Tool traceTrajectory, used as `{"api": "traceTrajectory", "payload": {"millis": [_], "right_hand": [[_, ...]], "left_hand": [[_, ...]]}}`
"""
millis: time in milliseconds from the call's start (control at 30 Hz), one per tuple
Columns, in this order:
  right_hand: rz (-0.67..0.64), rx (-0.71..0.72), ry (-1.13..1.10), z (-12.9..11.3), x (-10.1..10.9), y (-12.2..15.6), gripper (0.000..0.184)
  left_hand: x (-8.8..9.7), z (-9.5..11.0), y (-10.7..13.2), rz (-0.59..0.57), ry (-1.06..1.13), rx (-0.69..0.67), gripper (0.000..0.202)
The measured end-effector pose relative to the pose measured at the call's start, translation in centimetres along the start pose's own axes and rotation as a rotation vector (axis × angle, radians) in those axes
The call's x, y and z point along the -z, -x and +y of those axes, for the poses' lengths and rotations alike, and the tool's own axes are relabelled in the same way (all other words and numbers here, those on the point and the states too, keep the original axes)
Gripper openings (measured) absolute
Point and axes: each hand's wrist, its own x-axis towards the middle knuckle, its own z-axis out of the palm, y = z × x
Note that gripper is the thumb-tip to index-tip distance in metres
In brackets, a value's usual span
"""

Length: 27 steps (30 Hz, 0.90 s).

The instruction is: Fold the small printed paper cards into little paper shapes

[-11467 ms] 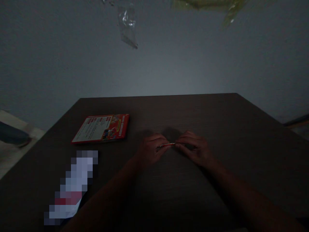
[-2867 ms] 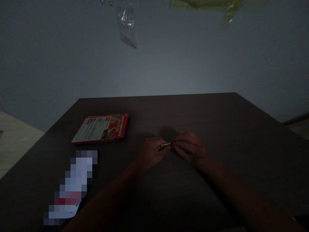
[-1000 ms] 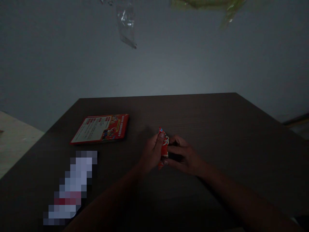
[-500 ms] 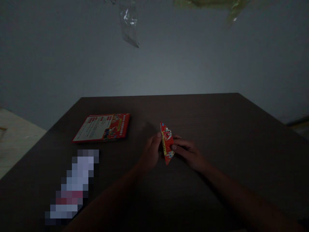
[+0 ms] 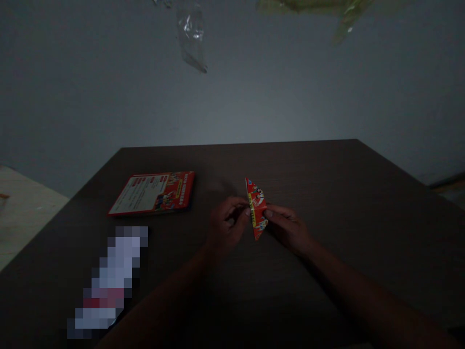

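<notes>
A small folded piece of red printed paper (image 5: 258, 211), with pointed ends and yellow and white print, is held up over the table between both hands. My left hand (image 5: 228, 223) pinches its left edge between thumb and fingers. On the other side, my right hand (image 5: 290, 225) grips the right edge, thumb in front and fingers behind. The back of the paper is hidden from me.
A red and white printed booklet or stack of sheets (image 5: 145, 194) lies at the left of the dark table (image 5: 308, 169). Nearer me is a blurred-out, lit rectangular object (image 5: 112, 276). Clear plastic (image 5: 192, 41) hangs on the wall behind.
The folded paper has shifted slightly right and away from me. My left hand's fingers have moved from lying along its side to pinching its left edge; my right hand still holds it.
</notes>
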Motion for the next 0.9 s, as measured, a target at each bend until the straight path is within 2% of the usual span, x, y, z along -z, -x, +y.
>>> {"api": "traceTrajectory", "payload": {"millis": [200,333,467,633,800,900], "right_hand": [[0.028,0.057,0.083,0.1,0.0,0.0,0.021],[-0.023,0.071,0.171,-0.5,0.0,0.1,0.021],[-0.044,0.111,0.226,-1.3,-0.2,0.2,0.022],[-0.079,0.154,0.308,-1.8,-0.3,0.3,0.022],[-0.131,0.142,0.383,-2.1,-0.4,0.4,0.025],[-0.171,0.152,0.446,-2.3,-0.4,0.6,0.025]], "left_hand": [[0.1,0.2,-0.1,0.002,-0.080,-0.022,0.012],[0.2,0.0,-0.1,-0.029,-0.142,-0.048,0.013],[0.4,-0.1,-0.3,-0.045,-0.199,-0.005,0.018],[0.5,0.2,-0.6,-0.172,-0.286,0.036,0.021],[0.5,0.2,-0.8,-0.317,-0.497,0.048,0.026],[0.6,0.4,-0.9,-0.370,-0.521,0.064,0.025]]}}
